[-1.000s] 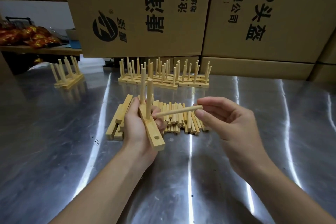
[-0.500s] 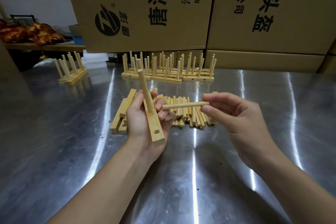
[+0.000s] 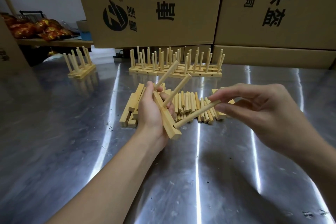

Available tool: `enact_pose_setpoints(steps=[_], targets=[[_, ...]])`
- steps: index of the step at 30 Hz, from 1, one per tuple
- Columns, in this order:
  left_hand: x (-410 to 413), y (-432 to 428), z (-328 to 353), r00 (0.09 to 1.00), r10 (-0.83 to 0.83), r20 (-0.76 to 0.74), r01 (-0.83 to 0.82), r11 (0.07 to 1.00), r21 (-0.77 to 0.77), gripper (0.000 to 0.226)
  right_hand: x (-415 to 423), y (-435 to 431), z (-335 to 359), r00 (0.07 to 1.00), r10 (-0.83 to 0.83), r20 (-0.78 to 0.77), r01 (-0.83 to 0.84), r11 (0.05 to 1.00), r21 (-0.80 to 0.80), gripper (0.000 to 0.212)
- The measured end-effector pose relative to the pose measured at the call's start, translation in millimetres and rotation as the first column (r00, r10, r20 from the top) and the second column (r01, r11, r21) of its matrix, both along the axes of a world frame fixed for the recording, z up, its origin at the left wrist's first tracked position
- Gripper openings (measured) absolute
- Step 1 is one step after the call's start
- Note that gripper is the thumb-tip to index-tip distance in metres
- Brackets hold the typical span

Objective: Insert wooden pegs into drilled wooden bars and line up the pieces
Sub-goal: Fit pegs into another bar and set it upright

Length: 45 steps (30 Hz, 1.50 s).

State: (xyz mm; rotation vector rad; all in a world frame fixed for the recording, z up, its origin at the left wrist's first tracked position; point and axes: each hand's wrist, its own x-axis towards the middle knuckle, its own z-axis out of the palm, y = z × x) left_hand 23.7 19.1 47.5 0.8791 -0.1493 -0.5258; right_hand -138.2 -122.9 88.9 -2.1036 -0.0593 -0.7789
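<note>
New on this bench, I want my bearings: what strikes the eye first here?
At centre, the left hand grips a drilled wooden bar with two pegs already in it, while the right hand pinches a third peg whose tip meets the bar's end hole. Behind them lie loose pegs on the steel table, and finished peg racks line up before the cardboard boxes.

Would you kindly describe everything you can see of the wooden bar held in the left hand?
The wooden bar is a pale, square-edged strip of light wood, tilted, its near end pointing toward the camera. The left hand grips its far half. Two pegs stand in it, slanting up to the right. A third peg, pinched by the right hand, meets the drilled hole at its near end.
</note>
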Motion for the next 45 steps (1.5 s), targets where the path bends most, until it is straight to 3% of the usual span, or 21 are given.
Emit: enact_pose_setpoints(steps=[12, 19, 21, 23, 25, 28, 31, 32, 33, 35, 37, 38, 45], targets=[[-3, -2, -4, 0.982, -0.021, 0.190, 0.008, 0.998, 0.066, 0.033, -3, -2, 2, 0.989, -0.066, -0.134, 0.039, 0.981, -0.192, 0.021], [-5, -2, -3, 0.989, -0.059, 0.137, 0.039, 0.989, 0.143, 0.039, -5, -5, -2, 0.979, -0.093, -0.180, 0.037, 0.955, -0.293, 0.020], [-3, -2, -2, 0.993, -0.049, 0.104, 0.038, 0.993, 0.107, 0.037, -2, -3, -5, 0.990, -0.050, -0.134, 0.027, 0.985, -0.172, 0.013], [-2, -3, -1, 0.996, -0.045, 0.079, 0.040, 0.997, 0.071, 0.036, 3, -1, -9, 0.995, 0.032, -0.090, -0.025, 0.997, 0.077, 0.015], [-2, -3, -2, 0.997, -0.054, 0.050, 0.052, 0.998, 0.031, 0.038, 9, 4, -16, 0.989, 0.130, -0.076, -0.102, 0.950, 0.294, 0.020], [-4, -4, -3, 0.997, -0.072, 0.021, 0.071, 0.997, 0.015, 0.040, 20, 22, -33, 0.958, 0.274, -0.085, -0.212, 0.875, 0.435, 0.021], [-1, -5, -4, 0.999, -0.039, -0.014, 0.039, 0.999, -0.005, 0.041, 26, 29, -33, 0.981, 0.134, 0.141, -0.193, 0.735, 0.650, 0.024], [1, -3, -4, 0.999, -0.028, -0.025, 0.028, 0.999, -0.017, 0.041, 25, 28, -29, 0.979, 0.072, 0.188, -0.179, 0.738, 0.650, 0.023], [3, -3, -4, 0.999, -0.027, -0.032, 0.026, 0.999, -0.031, 0.042, 22, 25, -24, 0.979, 0.049, 0.196, -0.155, 0.802, 0.576, 0.022], [6, -2, -3, 0.999, -0.039, -0.038, 0.037, 0.998, -0.058, 0.043, 15, 21, -21, 0.995, 0.054, 0.079, -0.070, 0.974, 0.214, 0.021], [6, -2, -3, 0.998, -0.060, -0.018, 0.059, 0.996, -0.066, 0.041, 14, 23, -24, 0.995, 0.023, -0.100, -0.041, 0.982, -0.183, 0.017], [5, -2, -4, 0.997, -0.073, -0.007, 0.073, 0.995, -0.065, 0.040, 14, 25, -26, 0.989, 0.006, -0.145, -0.047, 0.958, -0.282, 0.016], [-1, -2, 0, 0.990, -0.108, 0.093, 0.106, 0.994, 0.017, 0.040, 13, 25, -25, 0.996, -0.018, -0.084, -0.018, 0.911, -0.412, 0.015]])
